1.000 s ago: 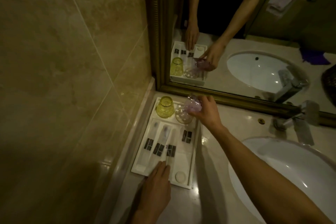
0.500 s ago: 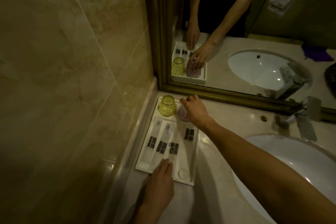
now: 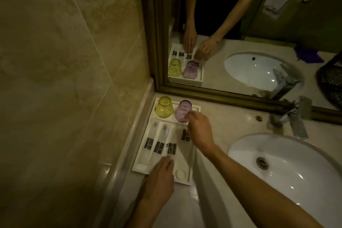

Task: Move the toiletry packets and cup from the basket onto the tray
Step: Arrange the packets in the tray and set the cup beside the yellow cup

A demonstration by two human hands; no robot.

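A white tray (image 3: 192, 168) lies on the counter against the left wall. At its far end a yellow cup (image 3: 163, 107) and a purple cup (image 3: 182, 112) stand upside down, side by side. Several long toiletry packets (image 3: 159, 144) with dark labels lie in the tray's slots. My right hand (image 3: 200, 131) hovers just in front of the purple cup, fingers loosely curled, holding nothing. My left hand (image 3: 160, 183) rests flat on the tray's near edge, fingertips on a packet. The basket shows only as a dark mesh reflection (image 3: 331, 79) in the mirror.
A white sink basin (image 3: 288, 172) fills the right side, with a chrome tap (image 3: 294, 116) behind it. A gold-framed mirror (image 3: 222, 94) runs along the back. A marble wall (image 3: 64, 79) closes off the left.
My right hand set the purple cup upside down on the tray beside the yellow cup, let go and drew back towards me. My left hand stayed on the tray's near edge.
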